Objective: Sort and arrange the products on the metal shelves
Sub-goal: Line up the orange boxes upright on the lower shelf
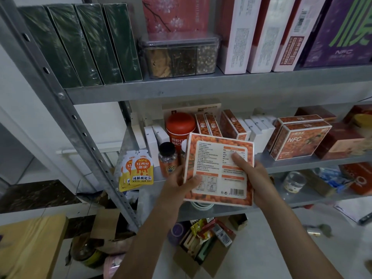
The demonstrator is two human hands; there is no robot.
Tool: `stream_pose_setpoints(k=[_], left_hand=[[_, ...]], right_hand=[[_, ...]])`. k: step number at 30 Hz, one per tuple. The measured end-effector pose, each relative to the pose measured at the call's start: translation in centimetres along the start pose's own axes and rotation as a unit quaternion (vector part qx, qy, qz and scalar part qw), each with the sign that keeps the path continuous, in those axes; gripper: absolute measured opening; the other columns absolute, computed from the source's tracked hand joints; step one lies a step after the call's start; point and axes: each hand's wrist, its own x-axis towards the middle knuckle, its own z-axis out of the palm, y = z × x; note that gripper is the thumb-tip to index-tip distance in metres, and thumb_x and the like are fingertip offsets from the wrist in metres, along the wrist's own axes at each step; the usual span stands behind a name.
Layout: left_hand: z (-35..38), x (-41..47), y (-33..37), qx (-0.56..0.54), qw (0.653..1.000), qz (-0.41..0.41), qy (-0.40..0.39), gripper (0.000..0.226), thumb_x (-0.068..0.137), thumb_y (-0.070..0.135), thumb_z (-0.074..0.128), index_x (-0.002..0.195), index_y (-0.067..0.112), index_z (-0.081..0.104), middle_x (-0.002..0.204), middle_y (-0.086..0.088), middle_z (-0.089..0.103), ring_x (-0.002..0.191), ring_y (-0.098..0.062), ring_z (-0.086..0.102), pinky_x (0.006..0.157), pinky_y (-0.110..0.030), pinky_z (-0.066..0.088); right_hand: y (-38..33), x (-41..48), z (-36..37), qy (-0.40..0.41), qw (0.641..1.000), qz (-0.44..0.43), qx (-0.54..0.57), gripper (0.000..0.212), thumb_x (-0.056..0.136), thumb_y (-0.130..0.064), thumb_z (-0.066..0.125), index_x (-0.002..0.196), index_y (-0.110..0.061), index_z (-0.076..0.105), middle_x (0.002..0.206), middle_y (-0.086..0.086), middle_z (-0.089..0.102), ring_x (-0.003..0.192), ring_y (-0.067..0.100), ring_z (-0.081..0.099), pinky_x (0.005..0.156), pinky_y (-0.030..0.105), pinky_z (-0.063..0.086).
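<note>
Both hands hold an orange berry-print box [213, 158] in front of the middle metal shelf [302, 161], its white label side facing me. My left hand [179, 184] grips its lower left edge, thumb on the front. My right hand [255, 178] grips its right edge, thumb on the label. Behind it on the shelf stand matching orange boxes [300, 139], a red-lidded jar [180, 127], a black-capped bottle [168, 159], small white boxes [155, 137] and yellow juice pouches [141, 170].
The top shelf [181, 89] carries dark green boxes [80, 45], a clear divided container [181, 55], white-and-red boxes [261, 35] and a purple box [342, 33]. A slotted steel upright [66, 105] runs down the left. An open carton of goods [205, 244] sits on the floor below.
</note>
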Motion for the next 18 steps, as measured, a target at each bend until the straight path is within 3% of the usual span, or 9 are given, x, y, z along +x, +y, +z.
stream_pose_setpoints(k=[5, 10, 15, 18], left_hand=[[0.0, 0.3, 0.3, -0.018, 0.999, 0.030, 0.035, 0.056, 0.067, 0.030, 0.075, 0.120, 0.016, 0.063, 0.115, -0.005, 0.072, 0.106, -0.026, 0.068, 0.093, -0.047, 0.053], [-0.2, 0.6, 0.4, -0.025, 0.998, 0.043, 0.044, 0.049, 0.071, 0.029, 0.072, 0.119, 0.018, 0.064, 0.113, -0.004, 0.072, 0.107, -0.025, 0.068, 0.090, -0.043, 0.054], [0.1, 0.8, 0.4, -0.012, 0.998, 0.040, 0.036, 0.052, 0.074, 0.032, 0.070, 0.123, 0.018, 0.060, 0.116, -0.003, 0.071, 0.109, -0.023, 0.067, 0.093, -0.043, 0.054], [0.6, 1.0, 0.5, 0.117, 0.986, 0.098, 0.067, 0.037, 0.088, 0.028, 0.064, 0.123, 0.023, 0.056, 0.120, -0.003, 0.069, 0.104, -0.016, 0.068, 0.091, -0.041, 0.056]], right_hand=[[0.1, -0.3, -1.2, -0.105, 0.993, 0.033, 0.045, 0.055, 0.080, -0.027, 0.074, 0.129, -0.014, 0.055, 0.118, 0.013, 0.070, 0.106, 0.032, 0.068, 0.073, 0.039, 0.060], [1.3, -1.0, -2.7, -0.208, 0.974, 0.067, 0.056, 0.076, 0.067, -0.022, 0.089, 0.132, -0.010, 0.053, 0.129, 0.017, 0.063, 0.119, 0.035, 0.061, 0.084, 0.039, 0.057], [1.8, -1.0, -2.7, -0.171, 0.981, 0.050, 0.072, 0.057, 0.073, -0.014, 0.078, 0.126, -0.006, 0.058, 0.127, 0.019, 0.064, 0.115, 0.036, 0.063, 0.081, 0.038, 0.058], [1.8, -1.3, -2.4, -0.140, 0.989, 0.021, 0.047, 0.054, 0.072, -0.018, 0.081, 0.121, -0.007, 0.062, 0.121, 0.016, 0.068, 0.111, 0.035, 0.065, 0.079, 0.036, 0.059]])
